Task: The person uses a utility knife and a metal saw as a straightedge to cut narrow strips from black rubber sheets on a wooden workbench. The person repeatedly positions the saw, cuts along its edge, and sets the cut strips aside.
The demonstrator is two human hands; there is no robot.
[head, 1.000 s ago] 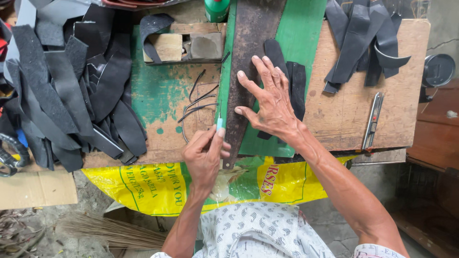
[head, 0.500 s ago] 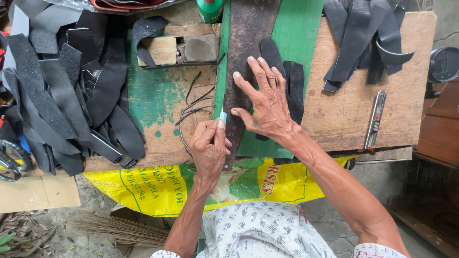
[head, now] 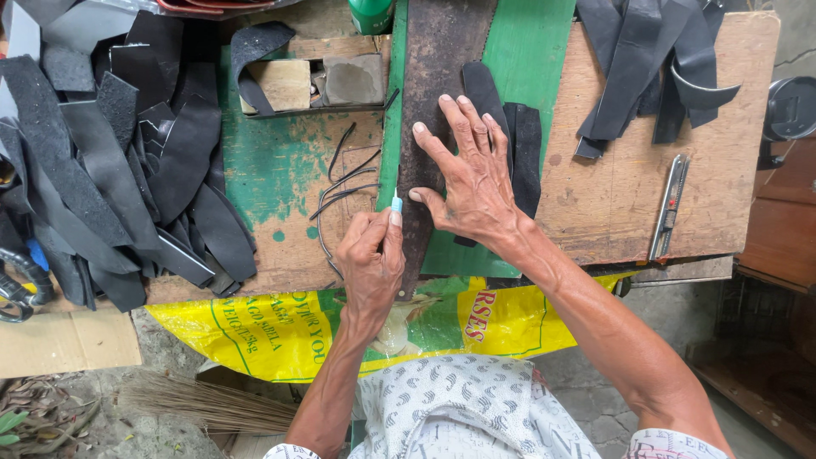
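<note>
My left hand (head: 371, 263) grips a small knife with a pale blue tip (head: 396, 203), its blade against the left edge of a long rusty metal bar (head: 435, 102) lying across the workbench. My right hand (head: 469, 180) lies flat with fingers spread, pressing on the bar and on black rubber strips (head: 520, 153) beside it. Under the bar lies a green cutting mat (head: 518, 59). Thin black offcut slivers (head: 342, 183) curl on the bench just left of the knife.
A heap of black rubber pieces (head: 110, 170) covers the left of the wooden bench (head: 620, 195); more strips (head: 646, 59) lie at the back right. A utility cutter (head: 668, 206) rests at the right. A small wooden tray (head: 306, 81) and a green bottle (head: 371, 13) sit behind. A yellow sack (head: 255, 327) hangs below.
My left hand with the knife has slid a little along the bar's left edge. My right hand stays pressed flat on the bar and strips.
</note>
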